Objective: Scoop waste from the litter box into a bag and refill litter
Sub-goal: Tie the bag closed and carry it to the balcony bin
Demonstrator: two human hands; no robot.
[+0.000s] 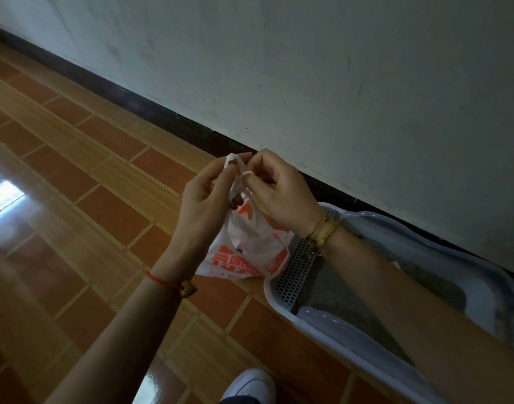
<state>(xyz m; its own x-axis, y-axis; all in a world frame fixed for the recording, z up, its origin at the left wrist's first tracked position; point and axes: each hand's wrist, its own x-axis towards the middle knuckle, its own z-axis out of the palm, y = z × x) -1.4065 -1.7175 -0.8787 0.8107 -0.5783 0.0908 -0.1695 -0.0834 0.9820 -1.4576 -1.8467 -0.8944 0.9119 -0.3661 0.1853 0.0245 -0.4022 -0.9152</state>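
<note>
Both hands are raised and level. The left hand and right hand each pinch the handle loops of the bag from opposite sides. The bag hangs straight down below the grip, its long axis vertical. The litter box sits on the floor, low and to the right under the right forearm, so the right hand is nearer.
</note>
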